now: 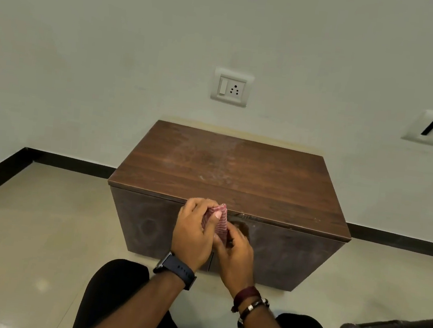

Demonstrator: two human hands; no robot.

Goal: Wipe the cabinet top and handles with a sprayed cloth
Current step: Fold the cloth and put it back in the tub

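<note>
Your left hand (192, 238) and right hand (235, 258) both pinch cloth (220, 225), frame centre, at cabinet (236, 171) front edge.

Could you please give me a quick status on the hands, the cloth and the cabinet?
Left hand and right hand both grip the cloth, held bunched at the cabinet's front edge. Top shows smears. Nothing in the way.
</note>
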